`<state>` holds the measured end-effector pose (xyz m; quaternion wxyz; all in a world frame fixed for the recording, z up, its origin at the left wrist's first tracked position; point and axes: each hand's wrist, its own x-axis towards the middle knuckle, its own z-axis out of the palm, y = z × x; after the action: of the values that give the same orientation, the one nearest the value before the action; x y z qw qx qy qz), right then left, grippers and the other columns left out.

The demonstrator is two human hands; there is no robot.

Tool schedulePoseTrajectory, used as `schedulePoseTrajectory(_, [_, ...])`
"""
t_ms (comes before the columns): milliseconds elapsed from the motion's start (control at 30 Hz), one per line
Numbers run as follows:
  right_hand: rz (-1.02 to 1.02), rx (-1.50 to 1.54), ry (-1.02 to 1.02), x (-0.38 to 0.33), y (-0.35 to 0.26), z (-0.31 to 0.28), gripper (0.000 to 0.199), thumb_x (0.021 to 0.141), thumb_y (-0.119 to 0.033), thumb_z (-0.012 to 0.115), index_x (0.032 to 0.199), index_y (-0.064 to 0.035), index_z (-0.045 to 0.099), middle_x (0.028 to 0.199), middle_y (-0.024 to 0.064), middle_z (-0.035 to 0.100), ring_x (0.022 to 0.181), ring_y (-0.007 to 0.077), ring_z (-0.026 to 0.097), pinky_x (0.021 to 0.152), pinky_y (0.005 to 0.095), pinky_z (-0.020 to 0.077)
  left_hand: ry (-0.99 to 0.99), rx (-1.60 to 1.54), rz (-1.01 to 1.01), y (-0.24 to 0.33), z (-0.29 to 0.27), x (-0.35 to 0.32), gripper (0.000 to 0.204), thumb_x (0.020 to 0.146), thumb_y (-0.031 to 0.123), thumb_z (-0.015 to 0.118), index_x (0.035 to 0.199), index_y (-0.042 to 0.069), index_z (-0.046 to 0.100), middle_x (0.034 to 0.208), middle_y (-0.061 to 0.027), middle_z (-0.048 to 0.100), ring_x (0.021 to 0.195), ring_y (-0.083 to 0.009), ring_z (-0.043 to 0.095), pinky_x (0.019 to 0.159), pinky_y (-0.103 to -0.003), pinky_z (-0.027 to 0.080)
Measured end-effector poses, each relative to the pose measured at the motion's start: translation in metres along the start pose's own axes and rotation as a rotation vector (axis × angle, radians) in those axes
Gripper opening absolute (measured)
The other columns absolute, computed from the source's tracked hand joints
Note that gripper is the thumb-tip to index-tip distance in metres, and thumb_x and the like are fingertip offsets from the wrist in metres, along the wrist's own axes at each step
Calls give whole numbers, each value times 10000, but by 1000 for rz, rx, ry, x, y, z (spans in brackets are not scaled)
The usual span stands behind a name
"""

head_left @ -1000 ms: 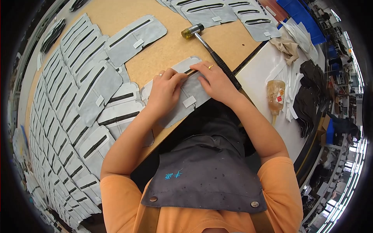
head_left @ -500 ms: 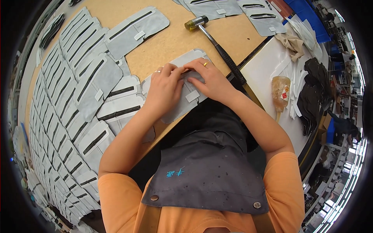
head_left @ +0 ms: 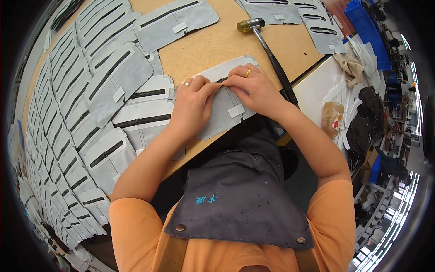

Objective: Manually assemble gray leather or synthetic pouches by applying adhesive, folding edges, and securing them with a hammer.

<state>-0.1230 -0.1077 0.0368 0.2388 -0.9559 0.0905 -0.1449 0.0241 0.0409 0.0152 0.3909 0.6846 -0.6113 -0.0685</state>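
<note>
On the table's near edge lies a grey panel [head_left: 215, 119], flat and leather-like, with a dark slot across it and a small white tab [head_left: 236, 111] below the slot. My left hand [head_left: 194, 102] is closed, thumb and forefinger pinching at the edge of that slot. Beside it, fingertips nearly meeting the left ones, my right hand [head_left: 254, 93] also pinches the slot edge. A bit of dark strip shows just at the right fingertips; the rest of the slot is covered by my fingers.
A mallet [head_left: 272, 56] with a black handle lies beyond my right hand. Overlapping slotted grey panels [head_left: 120, 81] spread over the left side. On the white surface at right stand a yellowish bottle [head_left: 333, 119], pale scraps and dark pieces [head_left: 369, 118]. A blue bin [head_left: 369, 36] stands far right.
The whole view has shifted, so the table things sit farther right. My right fingers have come down to pinch beside the left fingertips, and more of the dark slot shows.
</note>
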Motion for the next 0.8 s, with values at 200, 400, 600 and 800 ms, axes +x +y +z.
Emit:
schedulePoseTrajectory(200, [-66, -93, 5, -2, -4, 2, 139, 832, -88, 617, 962, -120, 653, 983, -31, 615, 901, 199, 566, 801, 366, 407, -35, 39, 26, 0, 0, -1, 277, 790, -39, 611, 1039, 71, 664, 946, -67, 592, 877, -273, 548, 763, -375, 413])
schedulePoseTrajectory(400, [-136, -371, 84, -9, -13, 10, 187, 813, -61, 613, 993, -108, 637, 1054, -8, 593, 947, 202, 554, 825, 363, 402, -90, 172, 71, 2, 5, -4, 353, 761, -40, 613, 1093, 75, 637, 990, -50, 584, 899, -270, 540, 771, -380, 416])
schedulePoseTrajectory(600, [113, 78, 210, -13, -5, 5, 243, 815, -59, 570, 1049, -94, 627, 1084, -2, 596, 1003, 205, 560, 872, 363, 408, -82, 143, 77, -1, 5, -4, 389, 759, 8, 604, 1134, 106, 636, 975, -31, 562, 885, -253, 533, 740, -382, 407])
schedulePoseTrajectory(800, [-155, -409, 116, -26, 10, -11, 250, 787, -52, 592, 1032, -84, 630, 1053, 11, 623, 998, 184, 575, 883, 355, 407, -93, 112, 52, 3, 1, -1, 397, 770, -59, 593, 1127, 105, 652, 979, -72, 578, 893, -288, 522, 792, -392, 423])
